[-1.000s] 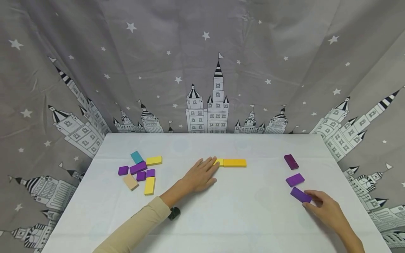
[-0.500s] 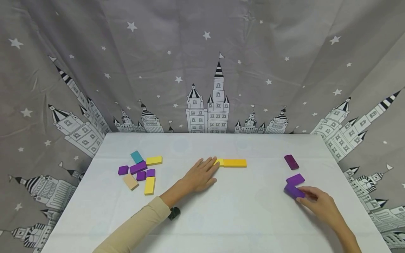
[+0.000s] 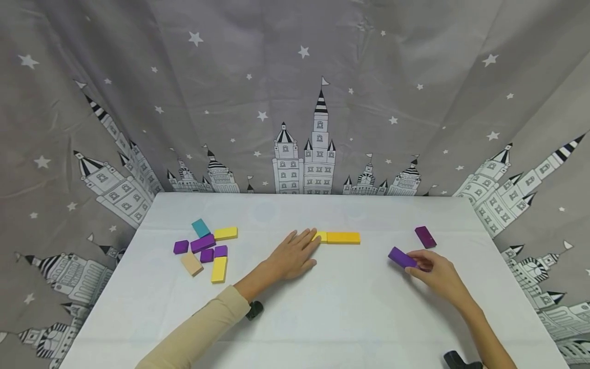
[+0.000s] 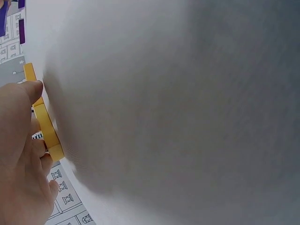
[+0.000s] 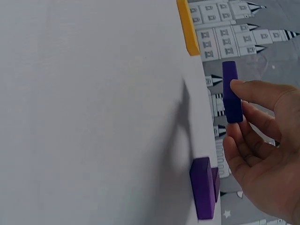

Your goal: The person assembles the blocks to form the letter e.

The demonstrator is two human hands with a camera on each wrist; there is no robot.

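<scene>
My left hand lies with its fingers extended at the left end of a row of blocks. Its fingertips touch a yellow block, partly hidden under them, which adjoins an orange-yellow block. In the left wrist view the row of yellow blocks runs along beside the fingers. My right hand pinches a purple block between thumb and fingers, held above the table. Below that hand, the right wrist view shows another purple block, which the hand hides in the head view.
A maroon block lies beyond my right hand. At the left is a loose group with a teal block, a tan block, yellow blocks and several purple blocks. A grey castle-print curtain hangs behind the white table.
My right hand has lifted the purple block off the table and carried it left and farther away, toward the yellow row. My left hand stays in place.
</scene>
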